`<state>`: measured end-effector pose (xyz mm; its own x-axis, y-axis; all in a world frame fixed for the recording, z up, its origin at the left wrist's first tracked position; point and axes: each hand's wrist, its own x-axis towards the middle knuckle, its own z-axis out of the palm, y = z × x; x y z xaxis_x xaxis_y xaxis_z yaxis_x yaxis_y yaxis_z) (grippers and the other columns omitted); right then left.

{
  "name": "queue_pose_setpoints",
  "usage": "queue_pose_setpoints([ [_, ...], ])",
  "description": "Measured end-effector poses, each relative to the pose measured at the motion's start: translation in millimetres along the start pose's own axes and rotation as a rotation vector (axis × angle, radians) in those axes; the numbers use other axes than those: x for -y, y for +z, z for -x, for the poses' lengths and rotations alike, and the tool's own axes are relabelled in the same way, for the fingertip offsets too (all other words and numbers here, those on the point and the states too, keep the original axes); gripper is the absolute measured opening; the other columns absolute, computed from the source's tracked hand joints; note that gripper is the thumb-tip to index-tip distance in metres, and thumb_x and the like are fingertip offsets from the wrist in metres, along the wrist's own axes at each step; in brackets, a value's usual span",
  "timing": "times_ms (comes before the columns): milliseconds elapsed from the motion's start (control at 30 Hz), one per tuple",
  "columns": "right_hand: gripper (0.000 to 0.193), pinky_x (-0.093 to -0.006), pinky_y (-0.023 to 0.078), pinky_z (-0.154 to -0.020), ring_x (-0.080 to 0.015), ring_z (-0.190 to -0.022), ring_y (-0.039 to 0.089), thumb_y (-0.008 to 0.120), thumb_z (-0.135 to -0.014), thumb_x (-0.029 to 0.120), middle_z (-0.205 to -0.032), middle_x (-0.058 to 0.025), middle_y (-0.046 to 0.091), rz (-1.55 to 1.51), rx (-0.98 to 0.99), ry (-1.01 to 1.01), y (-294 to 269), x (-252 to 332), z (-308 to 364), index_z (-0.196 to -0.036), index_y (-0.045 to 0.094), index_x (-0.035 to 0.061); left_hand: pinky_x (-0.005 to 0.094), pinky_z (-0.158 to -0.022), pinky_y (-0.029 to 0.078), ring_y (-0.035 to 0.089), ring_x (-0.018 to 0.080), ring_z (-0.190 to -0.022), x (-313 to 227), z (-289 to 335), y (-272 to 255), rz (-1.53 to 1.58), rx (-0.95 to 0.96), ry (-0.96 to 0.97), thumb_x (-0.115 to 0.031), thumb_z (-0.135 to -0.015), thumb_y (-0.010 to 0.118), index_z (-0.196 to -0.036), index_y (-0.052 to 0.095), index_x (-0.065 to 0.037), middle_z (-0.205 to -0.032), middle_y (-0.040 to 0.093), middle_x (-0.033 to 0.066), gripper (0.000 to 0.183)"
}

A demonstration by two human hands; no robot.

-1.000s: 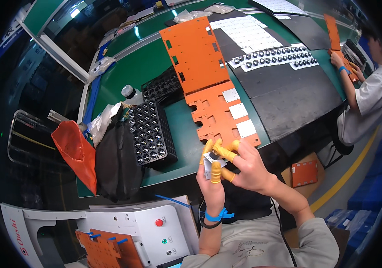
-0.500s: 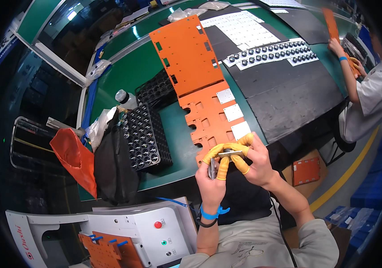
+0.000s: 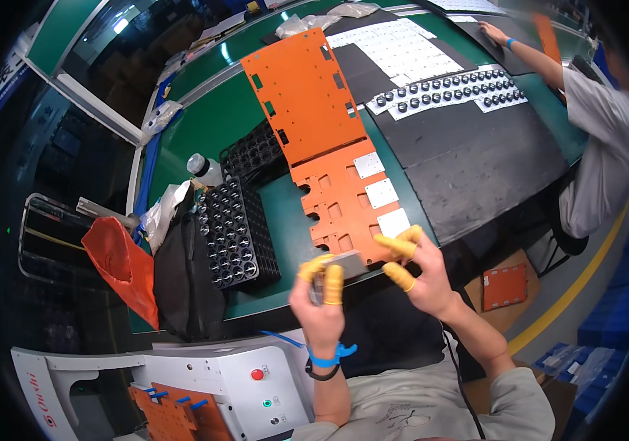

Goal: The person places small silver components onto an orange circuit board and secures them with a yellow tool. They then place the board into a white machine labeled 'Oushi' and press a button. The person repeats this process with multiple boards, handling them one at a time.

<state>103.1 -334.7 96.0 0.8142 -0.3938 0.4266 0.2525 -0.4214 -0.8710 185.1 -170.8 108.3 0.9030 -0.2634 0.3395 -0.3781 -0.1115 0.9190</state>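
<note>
Yellow finger cots cover several fingertips of both hands. My left hand (image 3: 317, 301) is closed on a small grey metal plate (image 3: 350, 262), blurred and tilted, at the near edge of the orange board; a darker piece in that hand is mostly hidden. My right hand (image 3: 428, 278) is open beside it, fingers apart and holding nothing. Past the hands lies the lower orange board (image 3: 344, 197) with recesses and notches along its left side. Three square silver plates (image 3: 381, 193) sit in a row on its right side. Beyond stretches the larger orange panel (image 3: 301, 95) with slots.
Left of the boards stand black trays (image 3: 228, 239) of small round parts, a bottle (image 3: 203, 167) and an orange bag (image 3: 120, 268). White sheets with black knobs (image 3: 443, 92) lie on a black mat (image 3: 476, 158). A co-worker (image 3: 601, 110) reaches over the table at right. A machine (image 3: 241, 378) is lower left.
My hands have parted: the left moved left and nearer with the plate, the right let go and opened. The orange boards shifted slightly left. The co-worker's arm now reaches across the table.
</note>
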Motion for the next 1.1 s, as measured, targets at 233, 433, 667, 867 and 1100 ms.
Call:
queue_pose_setpoints([
  [233, 0.03, -0.0261, 0.042, -0.066, -0.0142, -0.072, 0.049, 0.07, -0.09, 0.009, -0.087, -0.0053, 0.054, 0.005, -0.088, 0.009, -8, -15, 6, -0.119, 0.069, 0.0031, 0.0448, -0.073, 0.047, 0.06, 0.0433, -0.082, 15, -15, -2, -0.554, -0.076, -0.135, -0.009, -0.093, 0.065, -0.099, 0.062, 0.006, -0.095, 0.062, 0.0225, 0.017],
  [433, 0.029, -0.0263, 0.042, -0.066, -0.0149, -0.073, 0.05, 0.072, -0.086, 0.005, -0.087, -0.0054, 0.057, 0.018, -0.124, 0.004, -14, -16, 8, -0.115, 0.07, 0.0025, 0.0472, -0.073, 0.047, 0.061, 0.0445, -0.082, 18, -29, -9, -0.61, 0.071, -0.276, -0.014, -0.092, 0.065, -0.1, 0.064, 0.007, -0.091, 0.064, 0.0234, 0.022],
  [667, 0.029, -0.0257, 0.042, -0.068, -0.0148, -0.074, 0.051, 0.073, -0.084, 0.002, -0.087, -0.0051, 0.057, 0.037, -0.17, -0.019, -25, -15, 11, -0.113, 0.071, 0.003, 0.0485, -0.077, 0.05, 0.064, 0.0451, -0.092, 25, -39, -16, -0.754, 0.252, -0.282, -0.027, -0.094, 0.064, -0.105, 0.066, 0.003, -0.097, 0.068, 0.0247, 0.032],
  [867, 0.031, -0.0267, 0.044, -0.065, -0.0148, -0.072, 0.052, 0.074, -0.083, 0.001, -0.088, -0.0057, 0.059, 0.01, -0.046, -0.031, -2, 5, 5, -0.113, 0.071, 0.0034, 0.0491, -0.076, 0.05, 0.064, 0.0458, -0.091, 26, -38, -16, -0.647, 0.232, -0.384, -0.03, -0.095, 0.063, -0.105, 0.067, 0.002, -0.096, 0.069, 0.025, 0.033],
  [1100, 0.033, -0.0316, 0.049, -0.067, -0.0214, -0.08, 0.061, 0.074, -0.084, 0.004, -0.092, -0.0093, 0.061, -0.149, 0.232, -0.134, 59, 41, -34, -0.116, 0.069, 0.0019, 0.0454, -0.074, 0.048, 0.06, 0.0435, -0.089, 38, 6, -24, -0.412, -0.048, -0.185, -0.027, -0.093, 0.069, -0.106, 0.062, 0.001, -0.096, 0.062, 0.0216, 0.031],
])
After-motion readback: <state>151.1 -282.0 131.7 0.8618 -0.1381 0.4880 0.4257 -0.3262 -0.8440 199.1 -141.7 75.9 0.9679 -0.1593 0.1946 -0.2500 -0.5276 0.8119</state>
